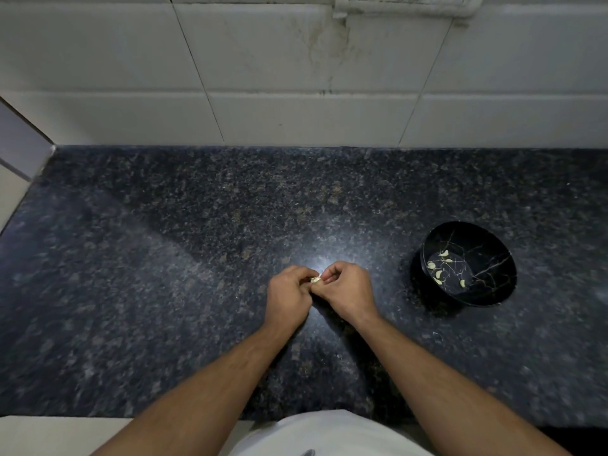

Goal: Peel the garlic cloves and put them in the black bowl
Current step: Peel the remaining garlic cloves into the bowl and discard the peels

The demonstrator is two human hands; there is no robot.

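Note:
A small pale garlic clove (pixel 316 279) is pinched between the fingertips of both my hands above the middle of the dark granite counter (pixel 164 258). My left hand (pixel 289 296) and my right hand (pixel 345 287) touch each other around it, fingers curled, so most of the clove is hidden. The black bowl (pixel 493 291) with thin gold veins stands to the right of my hands. Several peeled cloves (pixel 439 274) lie scattered on its bottom.
A white tiled wall (pixel 296 77) rises behind the counter, with a switch plate (pixel 404 3) at the top. A side wall (pixel 19 149) closes the left end. The counter's front edge runs near my white shirt (pixel 329 432).

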